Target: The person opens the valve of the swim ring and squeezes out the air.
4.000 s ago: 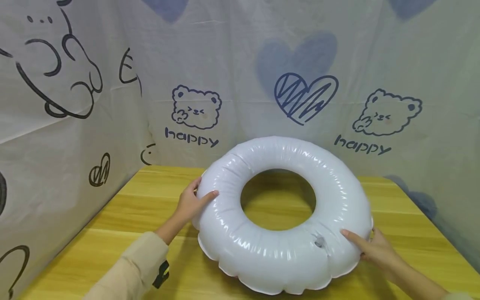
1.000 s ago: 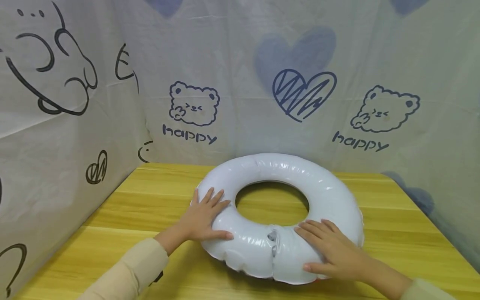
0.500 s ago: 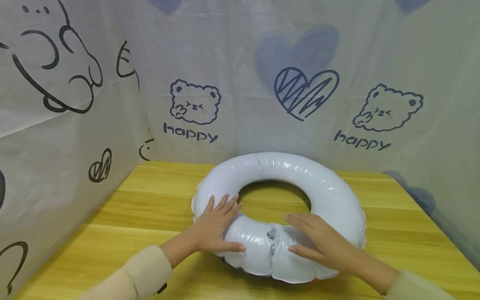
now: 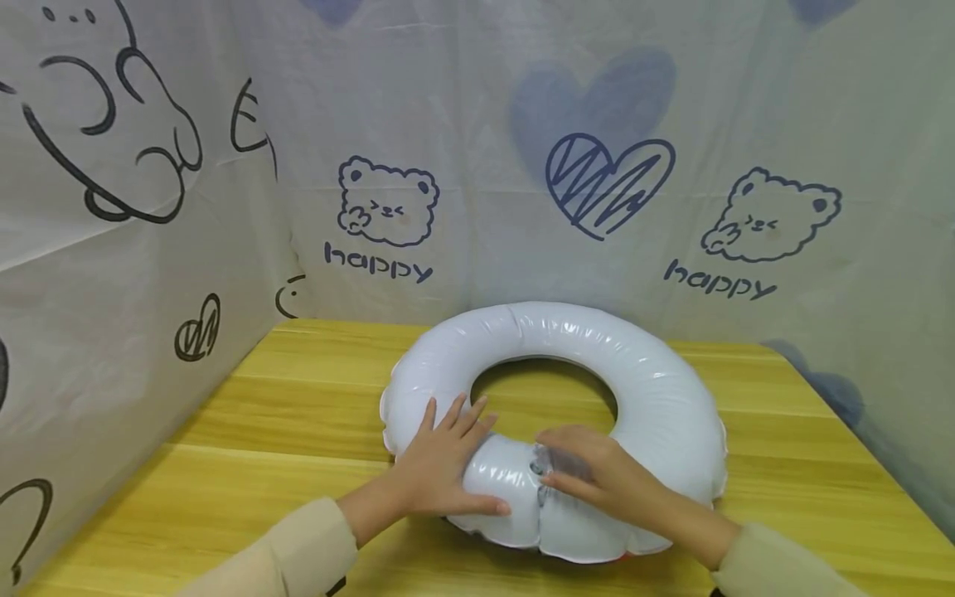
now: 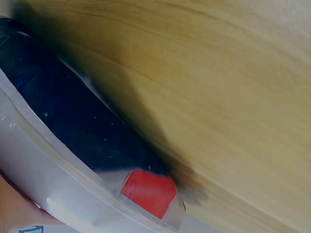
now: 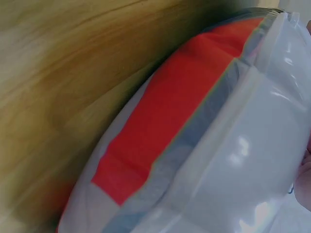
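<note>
Ring on wooden table, two hands at its near side

The ring is inflated, white and glossy on top, and sits right of the table's middle, its far edge close to the back cloth. Bare wood shows through its hole. Near the front, a small clear valve stands beside a crease that runs to the scalloped outer seam. The ring's lower side carries colour: a dark blue panel and a red patch in the left wrist view, a long red band in the right.

The left hand rests on the ring left of the valve, fingers spread. The right hand reaches in from the other side, thumb and fingers apart around the valve; whether they touch it cannot be told. The two hands are near each other, not touching.

Both arms wear cream sleeves. Behind, the pale cloth bears hearts, two bear drawings and the word "happy" beneath each.
</note>
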Demonstrator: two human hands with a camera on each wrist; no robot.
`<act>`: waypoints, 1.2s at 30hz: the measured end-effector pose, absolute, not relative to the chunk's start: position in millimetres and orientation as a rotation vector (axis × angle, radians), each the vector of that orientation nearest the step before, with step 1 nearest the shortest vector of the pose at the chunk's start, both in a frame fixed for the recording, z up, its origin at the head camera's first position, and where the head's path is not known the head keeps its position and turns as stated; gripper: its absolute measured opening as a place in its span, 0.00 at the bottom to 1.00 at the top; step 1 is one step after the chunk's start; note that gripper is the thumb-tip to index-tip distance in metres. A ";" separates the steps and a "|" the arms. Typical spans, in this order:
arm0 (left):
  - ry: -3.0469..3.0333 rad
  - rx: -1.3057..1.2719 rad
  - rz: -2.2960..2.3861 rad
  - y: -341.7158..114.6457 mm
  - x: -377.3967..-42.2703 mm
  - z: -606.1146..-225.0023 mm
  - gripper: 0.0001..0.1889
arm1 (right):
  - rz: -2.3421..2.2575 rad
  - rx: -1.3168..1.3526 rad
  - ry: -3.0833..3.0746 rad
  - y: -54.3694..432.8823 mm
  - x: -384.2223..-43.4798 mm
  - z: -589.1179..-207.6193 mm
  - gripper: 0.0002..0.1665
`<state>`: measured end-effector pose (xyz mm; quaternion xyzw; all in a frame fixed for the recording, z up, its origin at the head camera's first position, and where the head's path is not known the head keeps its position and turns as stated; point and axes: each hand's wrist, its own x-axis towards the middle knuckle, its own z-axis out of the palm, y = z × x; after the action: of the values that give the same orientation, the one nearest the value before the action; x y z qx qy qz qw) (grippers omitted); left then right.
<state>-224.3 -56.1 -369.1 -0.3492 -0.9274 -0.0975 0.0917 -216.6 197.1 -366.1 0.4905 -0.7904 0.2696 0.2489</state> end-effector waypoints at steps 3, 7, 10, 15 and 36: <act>-2.735 -1.021 -0.269 -55.8 -225.2 -373.4 0.55 | 0.767 1.336 -2.148 194.1 -218.4 -368.6 0.18; -2.712 -0.990 -0.244 -54.6 -225.3 -376.9 0.52 | 0.791 1.302 -2.184 191.0 -218.2 -370.6 0.16; -2.708 -0.971 -0.236 -53.9 -224.5 -377.8 0.52 | 0.796 1.274 -2.210 189.3 -217.5 -371.3 0.15; -2.704 -0.965 -0.240 -53.7 -223.7 -378.8 0.52 | 0.802 1.260 -2.201 187.5 -217.4 -372.9 0.14; -2.735 -0.926 -0.270 -51.2 -221.8 -380.7 0.52 | 0.885 1.201 -2.068 179.2 -217.2 -375.5 0.05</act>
<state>-221.8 -51.2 -380.7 -0.3169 -0.9363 -0.0926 0.1203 -217.2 179.2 -375.5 0.4504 -0.7759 0.3319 0.2915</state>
